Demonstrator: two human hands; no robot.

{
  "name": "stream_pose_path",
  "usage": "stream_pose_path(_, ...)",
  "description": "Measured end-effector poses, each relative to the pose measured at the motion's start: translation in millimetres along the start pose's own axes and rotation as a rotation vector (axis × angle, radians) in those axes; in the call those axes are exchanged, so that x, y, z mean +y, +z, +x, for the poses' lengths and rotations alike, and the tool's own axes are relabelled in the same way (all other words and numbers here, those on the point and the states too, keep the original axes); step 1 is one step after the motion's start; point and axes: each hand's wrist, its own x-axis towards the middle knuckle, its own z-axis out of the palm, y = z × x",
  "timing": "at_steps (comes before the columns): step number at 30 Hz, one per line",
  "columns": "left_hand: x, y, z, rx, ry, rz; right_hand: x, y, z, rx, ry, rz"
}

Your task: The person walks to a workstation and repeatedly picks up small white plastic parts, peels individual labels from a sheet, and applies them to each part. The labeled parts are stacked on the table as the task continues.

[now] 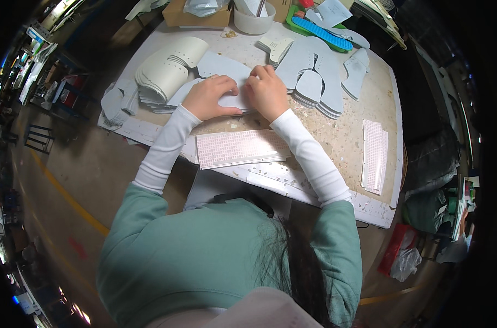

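Observation:
My left hand (pixel 209 97) and my right hand (pixel 268 92) both press down on a pale grey cut shoe-upper piece (pixel 226 65) lying in the middle of the worktable (pixel 347 136). The fingers of each hand curl over the piece's near edge, thumbs close together. Just in front of my wrists lies a stack of pinkish label sheets (pixel 238 147). White sleeves cover both forearms.
A curled stack of cream cut pieces (pixel 166 71) sits at the left. More grey pieces (pixel 314 82) are piled to the right, and another pink sheet stack (pixel 374 156) lies at the right edge. A white bowl (pixel 253 22), cardboard box (pixel 196 16) and blue comb-like tool (pixel 320 33) stand at the back.

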Motion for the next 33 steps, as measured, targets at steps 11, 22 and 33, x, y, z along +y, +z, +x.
stream_pose_path(11,-10.0,-13.9,7.8,0.037,-0.095,-0.183,11.8,-16.3,-12.6,-0.071,0.146,0.319)
stream_pose_path(22,0.2,-8.3,3.5,-0.028,-0.086,-0.134,26.0,-19.6,-1.7,0.119,0.269,0.073)
stream_pose_path(33,-2.0,8.0,3.6,0.073,0.011,0.061,-1.3,-3.2,-7.9,0.006,0.139,0.08)
